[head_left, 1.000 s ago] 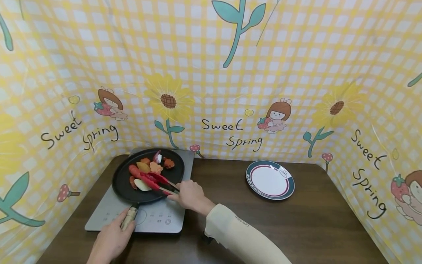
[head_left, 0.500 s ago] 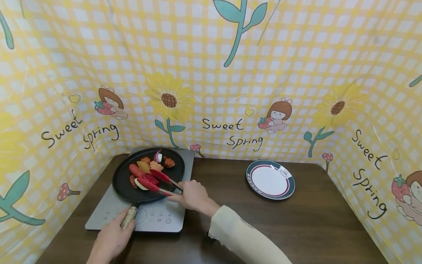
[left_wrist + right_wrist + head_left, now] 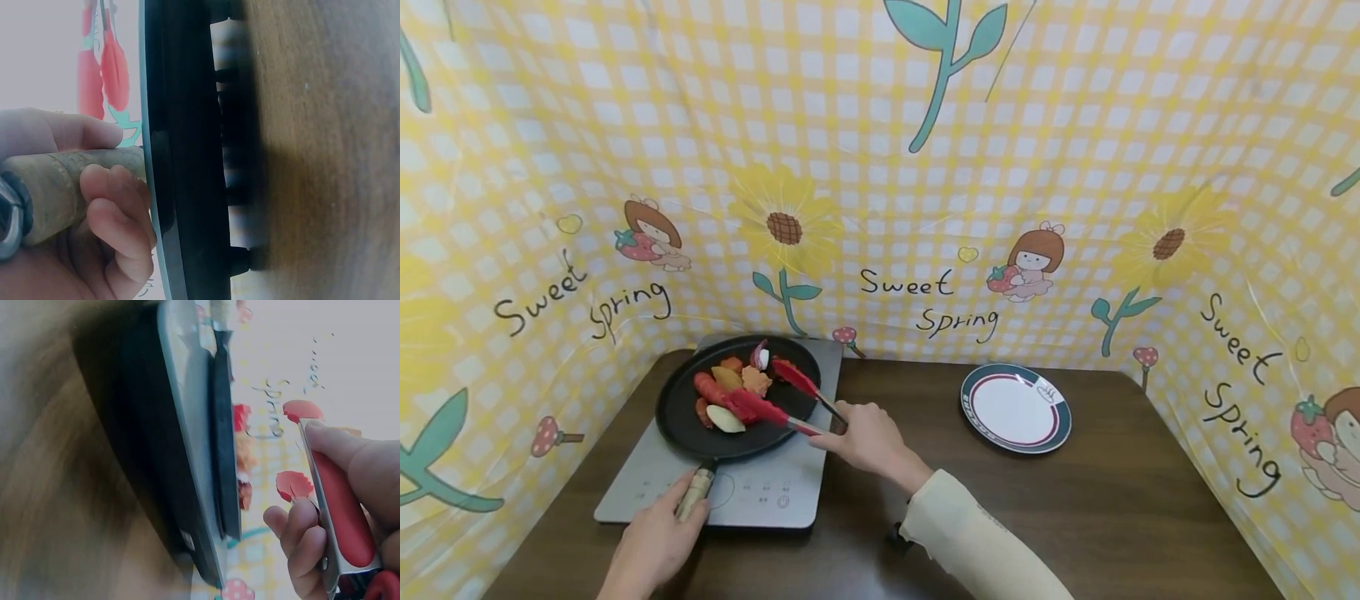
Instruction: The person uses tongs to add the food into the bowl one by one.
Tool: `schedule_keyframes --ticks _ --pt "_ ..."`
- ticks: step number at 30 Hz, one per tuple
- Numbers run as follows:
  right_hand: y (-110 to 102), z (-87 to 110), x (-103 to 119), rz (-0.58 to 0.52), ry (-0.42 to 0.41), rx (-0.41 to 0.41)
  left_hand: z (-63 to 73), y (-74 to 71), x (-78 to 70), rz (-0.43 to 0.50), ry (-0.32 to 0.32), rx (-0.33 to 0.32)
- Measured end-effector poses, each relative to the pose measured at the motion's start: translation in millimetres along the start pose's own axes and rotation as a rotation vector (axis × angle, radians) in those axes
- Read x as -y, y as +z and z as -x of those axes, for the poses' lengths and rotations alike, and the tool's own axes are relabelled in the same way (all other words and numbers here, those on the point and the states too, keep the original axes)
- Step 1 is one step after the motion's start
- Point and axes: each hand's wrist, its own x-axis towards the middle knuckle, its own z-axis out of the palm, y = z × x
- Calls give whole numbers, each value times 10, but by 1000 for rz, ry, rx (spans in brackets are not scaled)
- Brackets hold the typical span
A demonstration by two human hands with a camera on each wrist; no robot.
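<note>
My left hand (image 3: 658,533) grips the beige handle (image 3: 695,494) of a round black frying pan (image 3: 679,421) at the left of the head view. In the left wrist view its fingers curl round that handle. My right hand (image 3: 874,443) holds red-tipped kitchen tongs (image 3: 812,428) over the pan's right side, arms spread wide. One tip overlaps a dark red piece near the middle; the other covers most of the reddish-brown piece at the far right. A sausage (image 3: 713,387), a pale oval slice (image 3: 725,419), a purple-white onion wedge (image 3: 759,358) and several other food pieces lie there.
The pan sits on a flat silver induction cooktop (image 3: 632,492) with touch markings along its front. A white plate (image 3: 1015,410) with a dark green rim lies on the brown wooden table (image 3: 1112,500) to the right. Yellow checked cloth (image 3: 895,217) hangs around the back and sides.
My right hand has moved right and the tongs have spread from nearly together to wide apart. Their upper tip has swung up to the right-hand piece. The left hand and pan stay put.
</note>
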Motion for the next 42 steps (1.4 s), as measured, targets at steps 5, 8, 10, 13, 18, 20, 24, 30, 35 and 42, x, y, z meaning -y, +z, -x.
schedule_keyframes --ticks 5,8,10,13,18,20,24,30,35,42 --pt "-137 44 -174 -28 66 -26 15 25 6 3 6 -20" --pt "-213 59 -285 -44 93 -65 12 30 9 1 -2 -24" --pt "-255 69 -354 -54 114 -89 7 27 7 0 -5 -22" --pt "-301 92 -446 -63 138 -116 -2 21 6 0 -3 -17" --pt "-366 148 -569 -77 182 -143 -1 22 5 4 -11 -10" --pt "-392 167 -615 -83 202 -154 0 21 -2 6 -16 -11" --pt "-459 210 -691 -100 244 -166 2 18 -1 7 -16 -14" --pt "-610 304 -766 -123 307 -202 -4 24 16 -1 -1 -25" --pt "-766 426 -855 -89 331 -259 -5 23 -4 -4 1 -29" --pt "-967 607 -1116 -14 376 -291 6 9 -1 -5 3 -33"
